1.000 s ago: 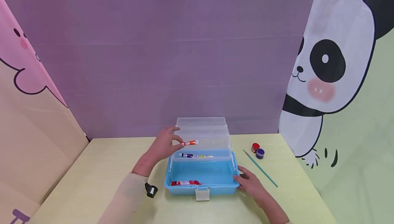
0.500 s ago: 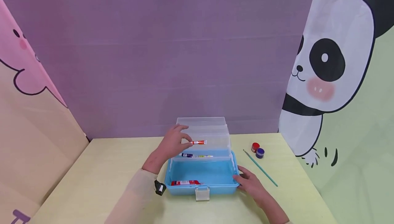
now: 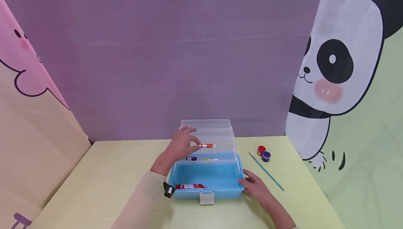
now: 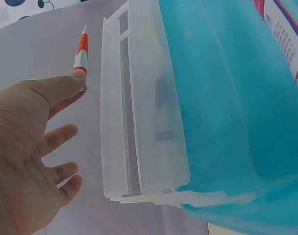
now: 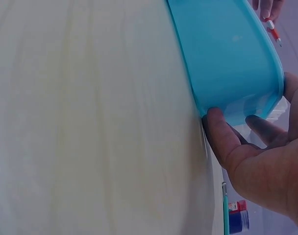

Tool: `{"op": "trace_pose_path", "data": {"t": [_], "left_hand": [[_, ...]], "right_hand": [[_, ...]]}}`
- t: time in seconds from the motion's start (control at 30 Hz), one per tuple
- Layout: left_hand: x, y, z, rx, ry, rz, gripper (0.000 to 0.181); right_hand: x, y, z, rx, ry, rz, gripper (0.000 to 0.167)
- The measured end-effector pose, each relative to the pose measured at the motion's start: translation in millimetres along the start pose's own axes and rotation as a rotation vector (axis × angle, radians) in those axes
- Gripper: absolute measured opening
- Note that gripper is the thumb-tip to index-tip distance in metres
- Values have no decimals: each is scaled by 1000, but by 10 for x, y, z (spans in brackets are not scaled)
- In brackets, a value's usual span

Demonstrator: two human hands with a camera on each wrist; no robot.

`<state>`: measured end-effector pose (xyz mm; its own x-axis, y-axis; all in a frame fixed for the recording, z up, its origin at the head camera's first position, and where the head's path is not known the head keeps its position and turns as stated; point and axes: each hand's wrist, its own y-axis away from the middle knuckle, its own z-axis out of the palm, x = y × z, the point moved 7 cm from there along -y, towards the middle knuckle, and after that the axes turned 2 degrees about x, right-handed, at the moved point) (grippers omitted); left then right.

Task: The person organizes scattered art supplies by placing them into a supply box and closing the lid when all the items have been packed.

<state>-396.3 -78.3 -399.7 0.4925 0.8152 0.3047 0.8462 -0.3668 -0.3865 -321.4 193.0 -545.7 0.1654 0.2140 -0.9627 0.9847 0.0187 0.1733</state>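
Since the left hand (image 3: pixel 182 145) pinches the orange paint tube (image 3: pixel 208 145) by one end, it could slip; the right hand (image 3: pixel 256 187) grips the blue box (image 3: pixel 187 194).

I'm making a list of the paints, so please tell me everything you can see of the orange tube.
The orange tube is small and slim, orange with white patches, one end flattened to a thin edge. The left hand pinches its other end, partly hiding it. In the head view it lies roughly level, flat end to the right, before the clear raised trays of the blue box; the left wrist view shows a gap between them. Its lettering is unreadable.
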Motion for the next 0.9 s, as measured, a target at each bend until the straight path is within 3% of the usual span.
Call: {"op": "trace_pose_path", "data": {"t": [0.6,0.9], "left_hand": [[-7,-40,77,2,-3,-8,13],[26,-54,55,29,-5,-9,30]], "right_hand": [[-18,6,15,-16,-21,-19,65],[-17,-3,5,-20,-24,-21,64]]}}
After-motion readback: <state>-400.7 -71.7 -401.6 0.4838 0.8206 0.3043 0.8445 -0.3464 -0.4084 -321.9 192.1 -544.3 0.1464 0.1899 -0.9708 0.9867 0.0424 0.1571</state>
